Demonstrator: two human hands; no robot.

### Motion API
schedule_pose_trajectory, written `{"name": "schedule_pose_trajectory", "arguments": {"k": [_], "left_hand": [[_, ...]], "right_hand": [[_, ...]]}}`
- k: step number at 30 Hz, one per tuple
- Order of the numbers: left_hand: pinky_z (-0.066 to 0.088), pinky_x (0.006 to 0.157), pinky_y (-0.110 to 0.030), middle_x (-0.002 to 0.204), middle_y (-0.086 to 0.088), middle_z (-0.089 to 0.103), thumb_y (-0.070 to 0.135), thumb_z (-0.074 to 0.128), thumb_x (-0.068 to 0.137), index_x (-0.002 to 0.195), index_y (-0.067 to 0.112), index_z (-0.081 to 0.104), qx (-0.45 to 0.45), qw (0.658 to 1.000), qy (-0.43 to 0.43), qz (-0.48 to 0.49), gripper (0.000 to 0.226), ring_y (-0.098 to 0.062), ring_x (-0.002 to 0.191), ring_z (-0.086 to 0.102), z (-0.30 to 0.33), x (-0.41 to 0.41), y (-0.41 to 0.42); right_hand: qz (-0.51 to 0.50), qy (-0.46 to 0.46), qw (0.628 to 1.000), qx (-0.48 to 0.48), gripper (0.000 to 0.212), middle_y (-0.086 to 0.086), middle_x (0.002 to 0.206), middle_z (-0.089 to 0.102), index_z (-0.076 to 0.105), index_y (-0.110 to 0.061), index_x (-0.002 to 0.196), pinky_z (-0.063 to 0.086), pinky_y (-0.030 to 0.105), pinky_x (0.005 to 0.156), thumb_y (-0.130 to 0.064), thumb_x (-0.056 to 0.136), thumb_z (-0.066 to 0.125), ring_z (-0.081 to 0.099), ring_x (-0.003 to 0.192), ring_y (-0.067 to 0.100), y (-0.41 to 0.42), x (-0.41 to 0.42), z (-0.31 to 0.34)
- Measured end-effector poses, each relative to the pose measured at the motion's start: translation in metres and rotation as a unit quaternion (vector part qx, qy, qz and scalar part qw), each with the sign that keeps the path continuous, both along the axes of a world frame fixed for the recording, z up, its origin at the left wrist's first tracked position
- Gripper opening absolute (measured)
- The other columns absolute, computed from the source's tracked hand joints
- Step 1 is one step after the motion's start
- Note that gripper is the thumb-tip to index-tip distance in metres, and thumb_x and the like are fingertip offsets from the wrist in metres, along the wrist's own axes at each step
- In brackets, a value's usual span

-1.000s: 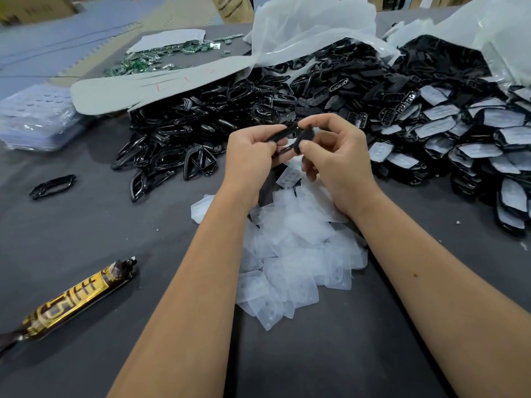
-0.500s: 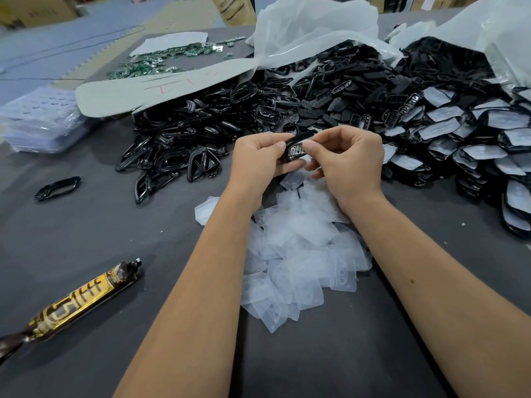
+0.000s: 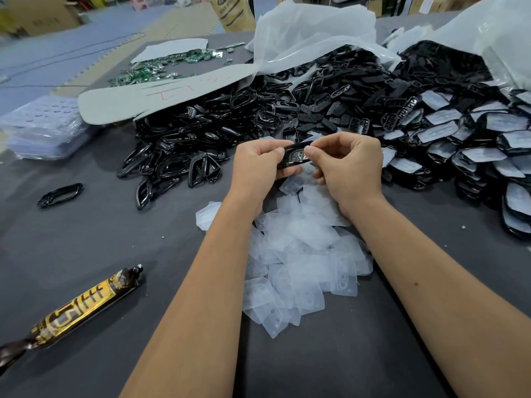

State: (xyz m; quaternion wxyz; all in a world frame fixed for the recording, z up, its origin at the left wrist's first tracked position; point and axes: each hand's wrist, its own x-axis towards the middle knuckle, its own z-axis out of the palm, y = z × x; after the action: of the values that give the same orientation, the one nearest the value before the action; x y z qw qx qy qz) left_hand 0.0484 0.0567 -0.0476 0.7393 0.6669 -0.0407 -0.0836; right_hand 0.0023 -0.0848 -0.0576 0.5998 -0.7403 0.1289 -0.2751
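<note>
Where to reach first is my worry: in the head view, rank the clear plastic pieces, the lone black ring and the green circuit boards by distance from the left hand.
1. Clear plastic pieces, just beneath the left hand.
2. Lone black ring, out to the left.
3. Green circuit boards, far back left.

Grey table point(image 3: 86, 248). Near centre: heap of translucent pads point(image 3: 301, 254). Near left: gold-and-black tube point(image 3: 80, 308). Left: single black frame point(image 3: 59, 194); stack of clear trays point(image 3: 43, 124). Far: pile of black frames point(image 3: 201, 145), green circuit boards point(image 3: 152, 68), white bags point(image 3: 310, 33). Right: film-covered shells point(image 3: 474, 145).
</note>
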Motion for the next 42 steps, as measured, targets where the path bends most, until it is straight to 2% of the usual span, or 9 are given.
{"name": "schedule_pose_trajectory", "arguments": {"k": [5,10,13,17,21,29,35,39,42], "left_hand": [[0.060,0.062,-0.026,0.083,-0.008,0.077,-0.001,0.061,0.099,0.099,0.005,0.077,0.006,1.000,-0.008,-0.019,0.018,-0.016,0.064,0.073,-0.003,-0.001,0.001],[0.056,0.064,-0.024,0.086,-0.013,0.079,-0.006,0.071,0.090,0.107,0.004,0.076,0.044,0.998,-0.049,-0.025,0.020,-0.017,0.066,0.071,-0.006,-0.001,0.000],[0.057,0.064,-0.023,0.089,-0.018,0.078,-0.007,0.071,0.090,0.107,0.003,0.076,0.029,0.998,-0.043,-0.020,0.020,-0.020,0.068,0.070,-0.005,-0.002,0.000],[0.055,0.059,-0.019,0.088,-0.015,0.078,-0.011,0.066,0.092,0.105,0.005,0.075,-0.050,0.997,-0.014,-0.050,0.023,-0.017,0.065,0.070,0.000,-0.002,0.006],[0.052,0.055,-0.015,0.085,-0.011,0.077,-0.012,0.065,0.092,0.103,0.005,0.075,-0.067,0.996,-0.002,-0.063,0.023,-0.015,0.062,0.069,0.004,-0.003,0.006],[0.049,0.059,-0.015,0.087,-0.013,0.071,-0.004,0.067,0.093,0.109,0.004,0.076,-0.070,0.995,-0.007,-0.069,0.019,-0.012,0.062,0.062,0.006,-0.003,0.006],[0.049,0.055,-0.015,0.081,-0.012,0.071,-0.007,0.072,0.089,0.104,0.004,0.075,-0.051,0.997,-0.018,-0.053,0.019,-0.012,0.057,0.062,0.006,-0.005,0.005],[0.052,0.057,-0.017,0.074,-0.008,0.072,-0.010,0.069,0.090,0.104,0.002,0.076,-0.033,0.998,-0.019,-0.052,0.019,-0.011,0.055,0.063,0.004,-0.004,0.003],[0.052,0.053,-0.020,0.069,-0.005,0.072,-0.012,0.070,0.088,0.094,0.006,0.076,0.000,0.998,-0.046,-0.041,0.020,-0.011,0.053,0.062,0.000,-0.004,0.002]], "right_hand": [[-0.014,0.003,0.999,-0.045,0.013,-0.001,0.067,0.074,0.077,-0.017,0.077,0.059,0.033,0.055,-0.018,0.079,0.090,0.071,0.055,0.017,0.002,-0.002,0.002],[-0.037,0.011,0.993,-0.109,0.018,-0.001,0.070,0.073,0.075,-0.012,0.079,0.062,0.041,0.071,-0.022,0.079,0.089,0.072,0.063,0.016,0.003,-0.004,0.004],[-0.044,0.015,0.992,-0.116,0.022,-0.003,0.072,0.072,0.073,-0.012,0.080,0.060,0.039,0.073,-0.026,0.078,0.090,0.070,0.066,0.013,0.003,-0.004,0.004],[-0.018,0.041,0.998,-0.050,0.033,-0.001,0.077,0.073,0.069,-0.015,0.091,0.056,0.033,0.066,-0.037,0.078,0.090,0.069,0.069,0.015,0.000,-0.004,0.006],[0.064,0.024,0.998,0.018,0.021,0.008,0.073,0.076,0.069,-0.012,0.079,0.047,0.021,0.050,-0.022,0.085,0.086,0.064,0.054,0.013,-0.005,-0.005,0.006],[0.094,0.021,0.995,0.006,0.032,0.003,0.064,0.072,0.064,-0.011,0.070,0.044,0.019,0.049,-0.029,0.091,0.081,0.059,0.050,0.010,-0.005,-0.006,0.005],[0.150,0.023,0.988,0.024,0.014,0.004,0.073,0.075,0.071,-0.005,0.087,0.044,0.015,0.049,-0.015,0.095,0.074,0.059,0.056,0.007,-0.008,-0.006,0.006],[0.109,0.014,0.994,0.003,0.009,0.016,0.073,0.072,0.071,-0.009,0.096,0.048,0.024,0.052,-0.009,0.091,0.078,0.061,0.055,0.013,-0.008,-0.007,0.007],[0.077,-0.006,0.995,-0.056,0.021,0.020,0.071,0.069,0.064,-0.010,0.101,0.055,0.041,0.061,-0.009,0.088,0.080,0.064,0.059,0.034,-0.005,-0.008,0.007]]}}
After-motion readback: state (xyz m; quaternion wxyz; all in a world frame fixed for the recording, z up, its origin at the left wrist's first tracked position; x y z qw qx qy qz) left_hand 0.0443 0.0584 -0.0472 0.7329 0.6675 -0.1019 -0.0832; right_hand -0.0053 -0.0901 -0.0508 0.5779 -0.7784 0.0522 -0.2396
